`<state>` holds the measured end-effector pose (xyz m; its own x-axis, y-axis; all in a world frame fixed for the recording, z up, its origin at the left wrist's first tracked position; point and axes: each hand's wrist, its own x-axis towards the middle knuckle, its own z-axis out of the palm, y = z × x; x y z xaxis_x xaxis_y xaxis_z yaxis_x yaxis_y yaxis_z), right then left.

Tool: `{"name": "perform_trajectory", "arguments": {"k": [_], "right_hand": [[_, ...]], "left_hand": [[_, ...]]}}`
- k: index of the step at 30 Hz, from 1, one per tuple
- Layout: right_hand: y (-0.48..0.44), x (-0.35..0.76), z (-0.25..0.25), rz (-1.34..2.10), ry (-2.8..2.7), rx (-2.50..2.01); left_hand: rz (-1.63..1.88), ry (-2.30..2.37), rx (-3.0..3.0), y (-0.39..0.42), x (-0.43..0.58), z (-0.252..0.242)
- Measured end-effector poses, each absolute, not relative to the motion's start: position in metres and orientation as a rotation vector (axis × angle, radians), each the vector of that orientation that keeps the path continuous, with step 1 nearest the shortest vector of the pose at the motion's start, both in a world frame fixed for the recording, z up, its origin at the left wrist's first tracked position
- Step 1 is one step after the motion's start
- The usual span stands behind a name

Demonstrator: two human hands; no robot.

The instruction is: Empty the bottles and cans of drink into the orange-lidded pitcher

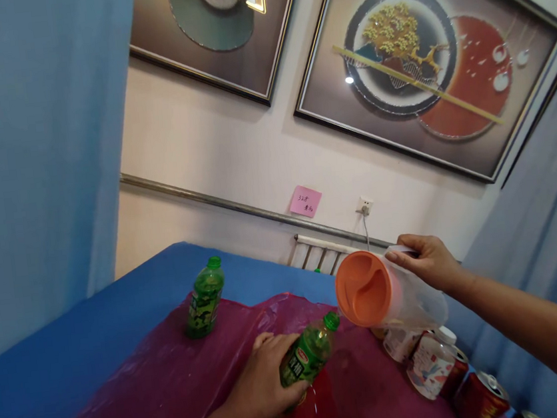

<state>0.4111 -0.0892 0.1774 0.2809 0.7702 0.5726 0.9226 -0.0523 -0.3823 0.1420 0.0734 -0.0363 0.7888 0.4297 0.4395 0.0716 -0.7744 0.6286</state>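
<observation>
My left hand [264, 384] is wrapped round a green bottle [309, 352] with a green cap, holding it on the magenta plastic sheet [167, 382]. My right hand [428, 262] grips the handle of a clear plastic pitcher [394, 300] with an orange lid, tilted on its side above the table, lid facing me. The pitcher hangs just right of the bottle's cap. A second green bottle [205, 298] stands upright further left on the sheet, away from both hands.
The sheet lies on a blue table cover [72, 340]. White cups and red cans [476, 401] crowd the right edge under the pitcher. Blue curtains hang left and right. Framed pictures, a pink note [305, 201] and a wall socket are behind.
</observation>
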Motion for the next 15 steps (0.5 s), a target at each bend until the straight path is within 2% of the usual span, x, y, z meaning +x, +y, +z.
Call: {"name": "perform_trajectory", "arguments": {"k": [15], "right_hand": [[-0.0901,0.4144,0.1787,-0.279,-1.532,-1.88]], "left_hand": [[0.774,0.37,2.379,0.0744,0.142,-0.0404]]}}
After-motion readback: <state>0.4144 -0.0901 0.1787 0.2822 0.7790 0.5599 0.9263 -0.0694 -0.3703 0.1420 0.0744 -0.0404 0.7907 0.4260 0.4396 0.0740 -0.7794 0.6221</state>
